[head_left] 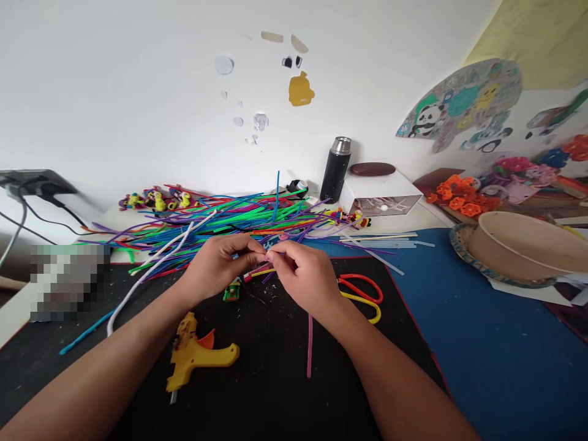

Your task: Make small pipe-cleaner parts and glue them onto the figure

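My left hand and my right hand meet over the black mat, fingertips pinched together. Between them is a small bit of pink pipe cleaner, mostly covered by the fingers. A straight pink pipe cleaner shows below my right hand; I cannot tell whether it joins the pinched bit. Scissors with red and yellow handles lie partly beneath my right hand. Left of centre, a yellow glue gun with an orange trigger rests on the mat. A small green object sits just below my left fingers.
A heap of coloured pipe cleaners spreads along the back. Behind stand a black thermos and a white box. Small colourful figures sit back left. At right are a beige bowl and orange flowers.
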Demonstrator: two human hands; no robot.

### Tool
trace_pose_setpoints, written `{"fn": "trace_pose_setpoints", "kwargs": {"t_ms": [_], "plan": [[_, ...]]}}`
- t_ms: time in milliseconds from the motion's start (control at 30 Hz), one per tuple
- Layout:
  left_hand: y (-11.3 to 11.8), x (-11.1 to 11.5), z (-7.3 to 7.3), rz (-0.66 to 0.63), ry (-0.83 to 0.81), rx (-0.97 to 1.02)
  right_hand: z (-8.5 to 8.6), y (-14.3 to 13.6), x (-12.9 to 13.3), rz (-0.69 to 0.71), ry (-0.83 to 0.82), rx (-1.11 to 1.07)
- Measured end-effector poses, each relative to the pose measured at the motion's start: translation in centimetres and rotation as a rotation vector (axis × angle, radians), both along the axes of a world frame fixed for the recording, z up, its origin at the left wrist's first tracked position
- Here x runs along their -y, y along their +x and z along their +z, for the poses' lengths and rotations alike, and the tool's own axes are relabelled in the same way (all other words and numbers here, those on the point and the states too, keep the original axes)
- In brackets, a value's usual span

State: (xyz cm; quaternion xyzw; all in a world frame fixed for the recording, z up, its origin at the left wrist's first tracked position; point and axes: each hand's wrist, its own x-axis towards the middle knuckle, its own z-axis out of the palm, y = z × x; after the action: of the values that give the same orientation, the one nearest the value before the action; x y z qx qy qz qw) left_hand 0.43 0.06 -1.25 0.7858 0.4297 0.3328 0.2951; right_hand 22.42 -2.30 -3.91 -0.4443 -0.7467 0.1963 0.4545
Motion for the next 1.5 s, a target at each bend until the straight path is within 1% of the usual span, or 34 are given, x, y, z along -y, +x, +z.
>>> {"fn": "trace_pose_setpoints", "kwargs": {"t_ms": [133, 233, 333, 433, 500, 600, 933, 1133, 1267, 1500], "plan": [[0.4, 0.3, 0.0, 0.001, -0.124, 0.118, 0.6, 0.1, -0.2, 0.044, -0.166, -0.132], [1.1, 0.8, 0.3, 0.037, -0.154, 0.203, 0.6, 0.0, -0.4, 0.092, -0.302, -0.265], [1.5, 1.3, 0.4, 0.107, -0.117, 0.260, 0.3, -0.2, -0.5, 0.153, -0.426, -0.380], [1.7, 1.5, 0.3, 0.179, -0.028, 0.274, 0.1, -0.5, -0.5, 0.220, -0.486, -0.431], [1.6, 1.5, 0.1, 0.220, 0.011, 0.267, 0.0, -0.6, -0.3, 0.223, -0.487, -0.431], [1.5, 1.3, 0.0, 0.251, 0.007, 0.271, 0.1, -0.7, -0.2, 0.203, -0.475, -0.417], [1.4, 1.2, 0.4, 0.199, -0.124, 0.238, 0.4, -0.6, -0.2, 0.178, -0.490, -0.530], [1.8, 1.3, 0.2, 0.213, -0.134, 0.233, 0.2, -0.8, -0.3, 0.177, -0.509, -0.535], [2.0, 1.3, 0.2, 0.175, -0.150, 0.225, -0.2, -1.2, -0.2, 0.175, -0.520, -0.524], [2.2, 1.6, 0.8, 0.192, -0.157, 0.211, -0.1, -1.1, -0.2, 0.170, -0.493, -0.555]]}}
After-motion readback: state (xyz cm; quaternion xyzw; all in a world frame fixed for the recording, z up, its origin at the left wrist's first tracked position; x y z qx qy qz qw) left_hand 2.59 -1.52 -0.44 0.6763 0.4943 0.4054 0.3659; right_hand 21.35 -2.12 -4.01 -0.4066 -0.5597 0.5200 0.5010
